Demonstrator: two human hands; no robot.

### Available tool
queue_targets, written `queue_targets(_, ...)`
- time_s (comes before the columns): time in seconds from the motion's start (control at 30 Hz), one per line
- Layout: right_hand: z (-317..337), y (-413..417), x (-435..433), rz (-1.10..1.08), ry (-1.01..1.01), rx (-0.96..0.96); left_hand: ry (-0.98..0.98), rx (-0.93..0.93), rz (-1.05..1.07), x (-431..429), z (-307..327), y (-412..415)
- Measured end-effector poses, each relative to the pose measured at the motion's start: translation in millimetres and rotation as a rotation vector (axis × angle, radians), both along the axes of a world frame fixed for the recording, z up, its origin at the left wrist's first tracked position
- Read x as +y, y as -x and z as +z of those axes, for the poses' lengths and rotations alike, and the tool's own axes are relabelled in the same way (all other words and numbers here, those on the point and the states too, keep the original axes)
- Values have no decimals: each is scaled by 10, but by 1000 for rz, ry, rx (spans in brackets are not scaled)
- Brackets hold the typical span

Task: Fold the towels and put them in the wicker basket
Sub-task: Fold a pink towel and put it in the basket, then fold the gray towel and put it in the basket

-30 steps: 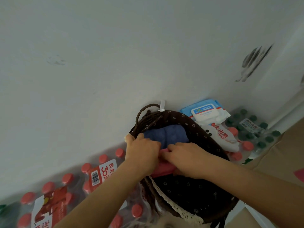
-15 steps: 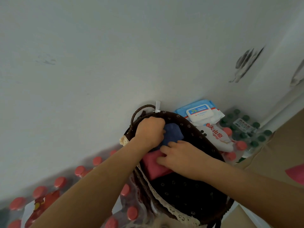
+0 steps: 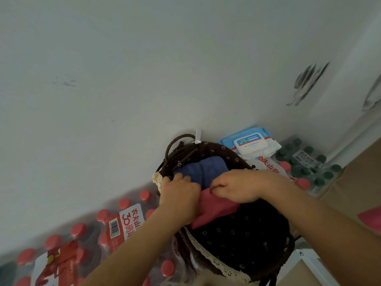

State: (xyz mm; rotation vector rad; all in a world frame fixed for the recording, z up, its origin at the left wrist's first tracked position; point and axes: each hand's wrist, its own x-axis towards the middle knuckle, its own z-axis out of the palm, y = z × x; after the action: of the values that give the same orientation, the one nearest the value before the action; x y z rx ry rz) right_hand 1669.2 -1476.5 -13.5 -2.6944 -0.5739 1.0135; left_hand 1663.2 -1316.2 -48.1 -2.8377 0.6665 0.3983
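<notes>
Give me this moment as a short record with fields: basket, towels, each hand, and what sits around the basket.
Basket: wicker basket with dark floral liner, against the wall
Towels inside: blue towel at the far end; pink towel in front of it
Left hand: over the pink towel's left edge, fingertips at the blue towel; grip hidden
Right hand: fingers curled on the pink towel's top edge
Around: wipes pack, red-capped bottles, green-capped bottles
</notes>
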Motion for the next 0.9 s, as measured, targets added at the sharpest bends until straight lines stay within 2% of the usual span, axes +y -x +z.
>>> queue_targets(0.07, -76, 54, 36, -21, 12, -19, -30, 0, -3, -58, -13, -7)
queue_targets(0.17, -121, 139, 18, -162, -46, -151, 69, -75, -18, -19, 33, -3)
queue_targets(0.23, -19, 198, -18, -260, -176, -289, 253, -135, 18, 103, 95, 41)
queue_targets(0.33, 228, 368, 36, -345, -340, -423, 634, -111, 110, 334, 201, 182)
queue_targets(0.5, 418, 804, 295, -497, -522, -553, 899, -66, 103, 682, 394, 602)
queue_targets(0.6, 403, 1189, 472, -586, -551, -654, 986, -49, 75, 933, 421, 856)
queue_targets(0.73, 272, 1818, 750, -715, -488, -824, 998, -7, 3, 1287, 299, 1177)
queue_targets(0.9, 70, 2855, 1211, -986, -453, -912, 1023, 83, -247, 1627, 141, 1623)
